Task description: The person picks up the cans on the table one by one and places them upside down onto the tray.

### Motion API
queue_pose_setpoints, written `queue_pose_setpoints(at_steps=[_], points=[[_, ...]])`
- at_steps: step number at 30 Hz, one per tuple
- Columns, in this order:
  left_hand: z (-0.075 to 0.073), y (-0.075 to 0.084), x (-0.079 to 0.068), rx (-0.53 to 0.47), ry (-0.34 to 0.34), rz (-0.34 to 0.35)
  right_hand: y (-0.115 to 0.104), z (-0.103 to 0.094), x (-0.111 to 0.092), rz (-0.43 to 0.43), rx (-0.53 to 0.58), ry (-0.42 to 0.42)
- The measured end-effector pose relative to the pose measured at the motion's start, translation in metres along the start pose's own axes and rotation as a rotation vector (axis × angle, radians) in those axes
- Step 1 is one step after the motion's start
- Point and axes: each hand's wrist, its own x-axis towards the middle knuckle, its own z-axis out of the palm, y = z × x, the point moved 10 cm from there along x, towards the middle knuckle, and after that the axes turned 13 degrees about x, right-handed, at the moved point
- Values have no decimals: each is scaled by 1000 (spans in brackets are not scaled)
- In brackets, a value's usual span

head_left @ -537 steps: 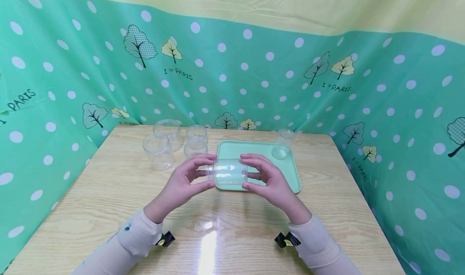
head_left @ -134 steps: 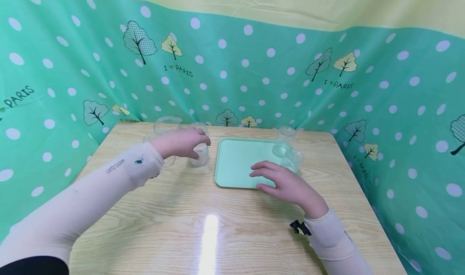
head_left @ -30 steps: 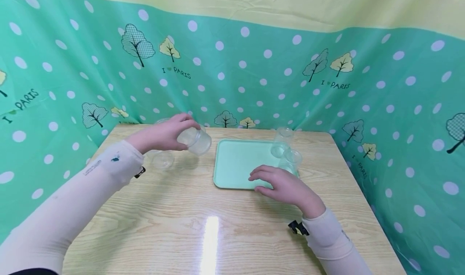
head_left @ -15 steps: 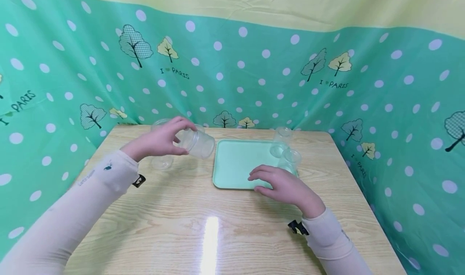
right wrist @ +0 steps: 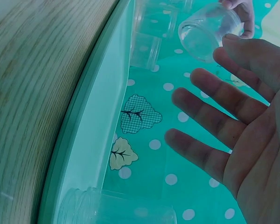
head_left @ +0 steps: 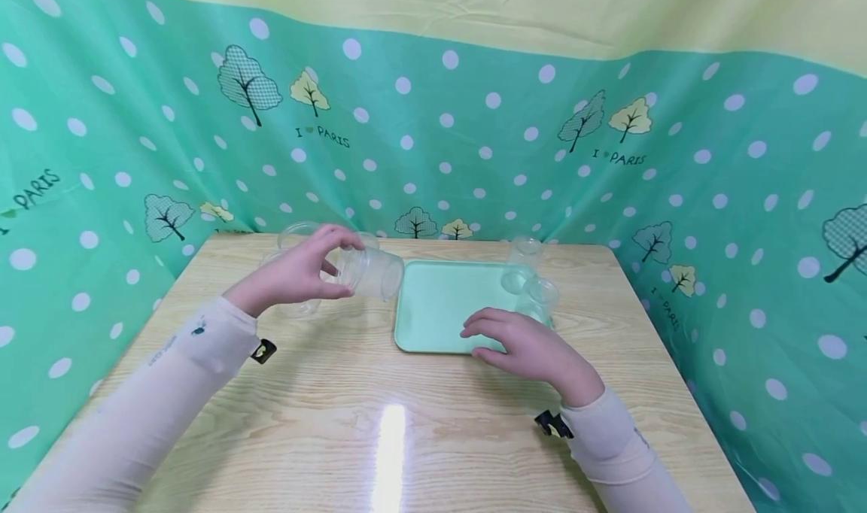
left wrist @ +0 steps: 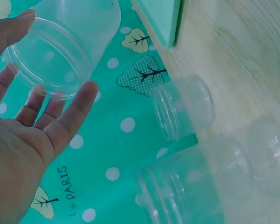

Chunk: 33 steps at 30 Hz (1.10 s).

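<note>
My left hand grips a clear plastic jar near its rim, thumb on one side and fingers on the other. The jar lies nearly sideways in the air, base turned right, left of the green tray. In the left wrist view the fingertips are at the mouth ring of the jar. My right hand hovers over the tray's front right part, fingers apart and holding nothing. Two clear jars stand at the tray's right end, a taller one behind a shorter one.
More clear jars stand at the table's back left, partly hidden by my left hand; a small jar and a larger jar show in the left wrist view. A green dotted curtain hangs along the table's back and sides.
Earlier both hands held a jar over the tray; a second jar now stands there. The left hand has since lifted another jar from the back left, tipping it sideways. The right hand stays put lately.
</note>
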Motion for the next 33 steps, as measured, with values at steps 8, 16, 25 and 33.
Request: queue_pose_setpoints(at_steps=[8,16,25,33], points=[[6,-1,-8,-77,57,29,2,2,-1,20,3,-8],[15,15,-16,-145,105,95,1,-1,-1,11,3,4],[24,25,-24,-201,127,96,1,-1,0,7,4,3],[30,39,-34,-259,188,165,2,-2,-1,14,4,7]])
